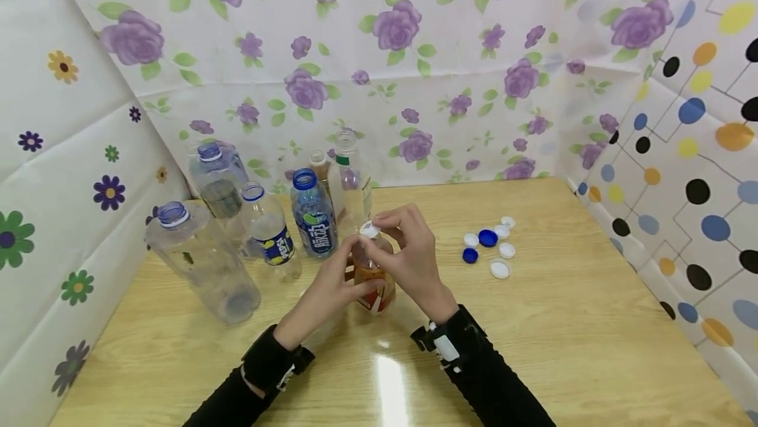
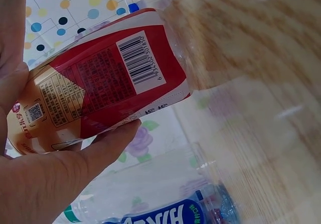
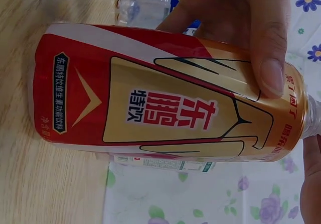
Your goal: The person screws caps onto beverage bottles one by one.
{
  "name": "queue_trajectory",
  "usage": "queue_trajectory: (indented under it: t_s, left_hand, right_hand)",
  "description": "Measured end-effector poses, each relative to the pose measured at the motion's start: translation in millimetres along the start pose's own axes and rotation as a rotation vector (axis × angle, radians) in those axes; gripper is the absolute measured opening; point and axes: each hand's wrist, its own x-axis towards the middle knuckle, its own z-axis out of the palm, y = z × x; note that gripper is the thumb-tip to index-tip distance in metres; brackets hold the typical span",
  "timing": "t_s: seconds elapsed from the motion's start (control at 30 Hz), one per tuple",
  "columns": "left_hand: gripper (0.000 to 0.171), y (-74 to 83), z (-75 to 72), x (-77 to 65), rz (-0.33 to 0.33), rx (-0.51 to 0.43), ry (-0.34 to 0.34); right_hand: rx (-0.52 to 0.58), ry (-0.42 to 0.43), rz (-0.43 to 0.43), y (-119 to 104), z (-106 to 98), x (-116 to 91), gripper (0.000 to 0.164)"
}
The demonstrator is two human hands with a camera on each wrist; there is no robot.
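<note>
A clear plastic drink bottle (image 1: 378, 297) with a red and gold label stands upright on the table before me. My left hand (image 1: 327, 283) grips its body, thumb on the near side. In the right wrist view the left thumb (image 3: 272, 66) lies across the gold upper part of the label. At the bottle's mouth, a white cap (image 1: 370, 230) is pinched between the fingers and thumb of my right hand (image 1: 416, 257). The left wrist view shows the label's barcode side (image 2: 100, 78). Whether the cap's thread is engaged cannot be seen.
Uncapped bottles stand at the left and behind: a large clear bottle (image 1: 207, 266), another large one (image 1: 220, 180), a Pepsi bottle (image 1: 274, 243), a blue bottle (image 1: 314, 220) and a tall clear bottle (image 1: 355, 193). Several loose white and blue caps (image 1: 488, 238) lie at right.
</note>
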Motion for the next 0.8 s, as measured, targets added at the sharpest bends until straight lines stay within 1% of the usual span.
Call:
queue_trajectory:
  t_s: [0.4,0.6,0.7,0.8]
  left_hand:
    - [0.072,-0.9,-0.4,0.4,-0.008,0.003,0.003]
    - [0.071,-2.7,1.4,1.1,0.002,-0.008,-0.008]
    - [0.071,-3.2,0.7,-0.1,-0.001,0.005,-0.01]
    - [0.071,-2.6,-1.4,-1.4,0.0,0.019,0.002]
  right_hand:
    - [-0.092,-0.006,-0.045,4.1,-2.8,-0.4,0.029]
    - [-0.08,-0.01,-0.029,7.2,-4.3,-3.1,0.028]
    - [-0.077,-0.031,-0.028,8.8,-2.8,-3.8,0.026]
    - [-0.087,-0.055,-0.029,9.2,-1.2,-2.3,0.024]
